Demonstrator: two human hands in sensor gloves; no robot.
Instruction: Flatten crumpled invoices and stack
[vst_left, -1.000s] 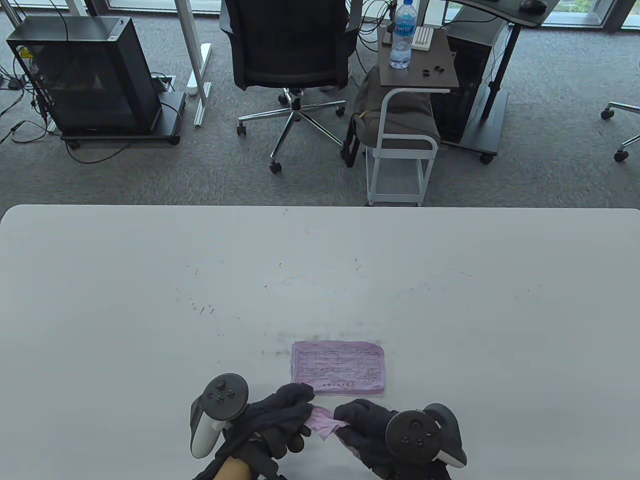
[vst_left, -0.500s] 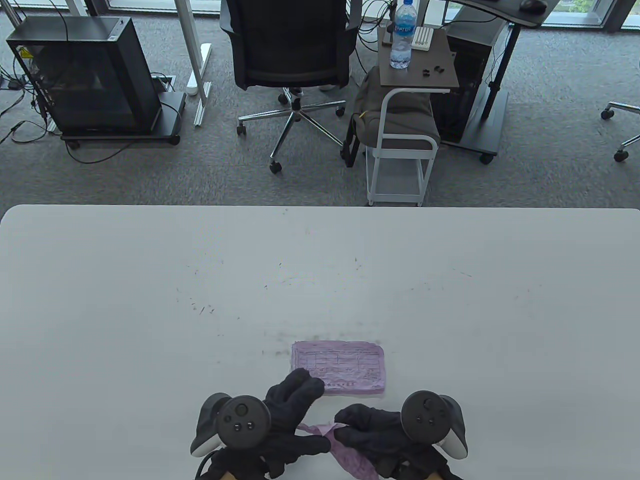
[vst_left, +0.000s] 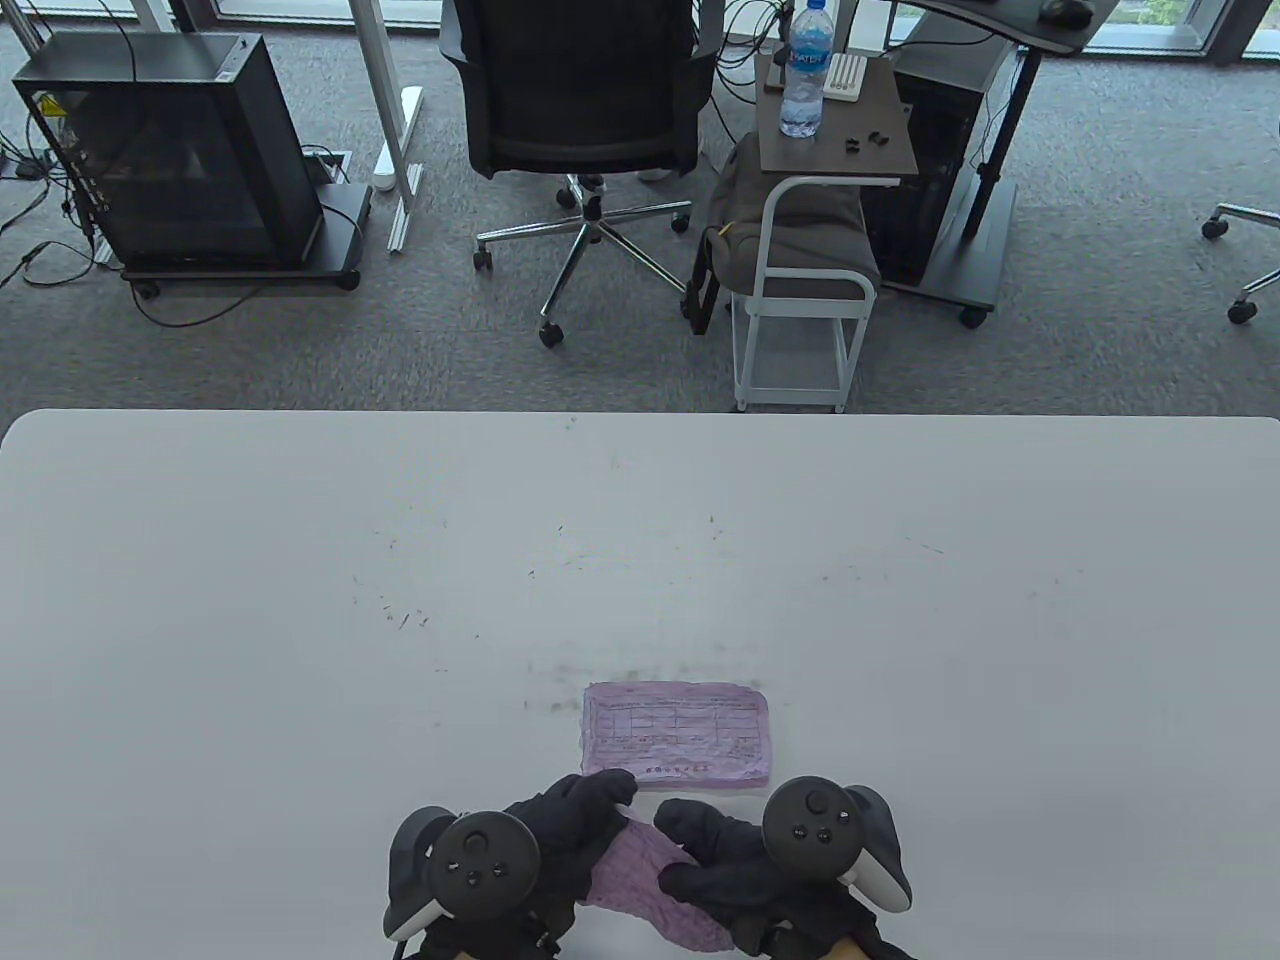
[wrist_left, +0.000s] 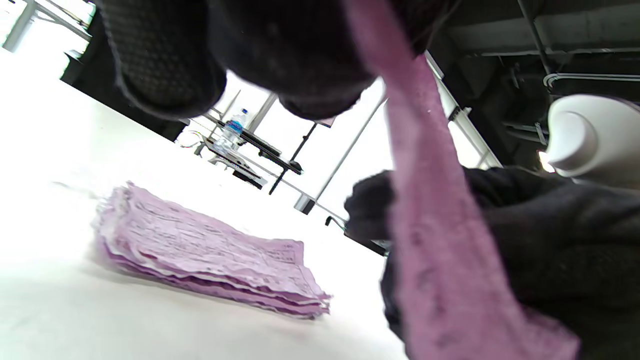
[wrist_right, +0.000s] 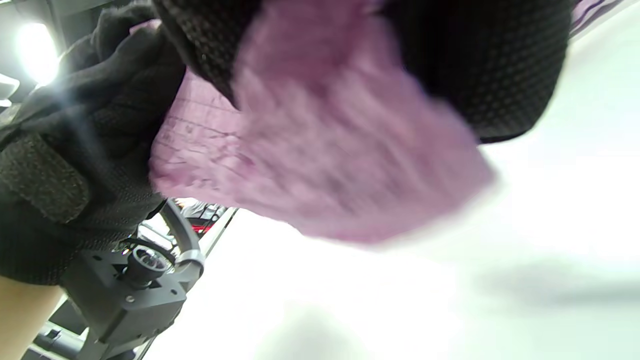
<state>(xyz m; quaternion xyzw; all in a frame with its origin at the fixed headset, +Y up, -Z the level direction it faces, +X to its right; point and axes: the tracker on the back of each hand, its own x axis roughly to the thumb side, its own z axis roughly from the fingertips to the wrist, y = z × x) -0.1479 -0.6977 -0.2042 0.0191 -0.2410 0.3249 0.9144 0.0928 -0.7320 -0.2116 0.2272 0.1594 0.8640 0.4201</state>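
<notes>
A stack of flattened pink invoices (vst_left: 677, 736) lies on the white table (vst_left: 300, 600) near its front edge; it also shows in the left wrist view (wrist_left: 200, 245). Both gloved hands hold one crumpled pink invoice (vst_left: 640, 878) just in front of the stack, above the table. My left hand (vst_left: 570, 830) grips its left side, and my right hand (vst_left: 710, 860) grips its right side. The sheet is spread between them; it hangs past my left fingers (wrist_left: 165, 55) as a pink strip (wrist_left: 430, 225) and fills the right wrist view (wrist_right: 320, 150).
The white table's far edge (vst_left: 640, 412) runs across the middle of the table view. Beyond it stand an office chair (vst_left: 580, 110), a small side table with a water bottle (vst_left: 806, 70), and a black computer case (vst_left: 170, 150).
The hands have drawn the crumpled invoice wider open between them. The right hand moved left and slightly forward; the left hand's fingers curled back from the stack onto the sheet.
</notes>
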